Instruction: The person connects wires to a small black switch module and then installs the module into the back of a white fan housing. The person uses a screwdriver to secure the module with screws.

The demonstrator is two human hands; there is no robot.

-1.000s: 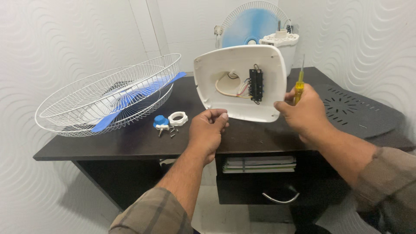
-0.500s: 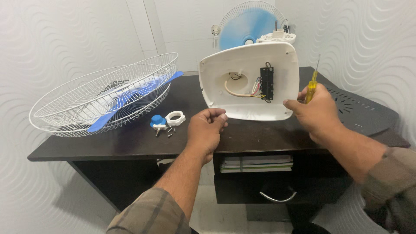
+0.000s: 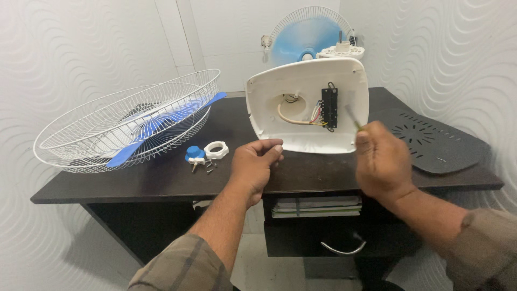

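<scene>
The left hand (image 3: pixel 257 164) pinches the lower edge of a white fan base (image 3: pixel 307 105) standing tilted on the counter (image 3: pixel 161 180). The right hand (image 3: pixel 379 161), blurred, grips a screwdriver (image 3: pixel 353 117) near the base's switch block (image 3: pixel 329 108).

No packages, labels, signs or screens can be made out anywhere in the head view.
</scene>
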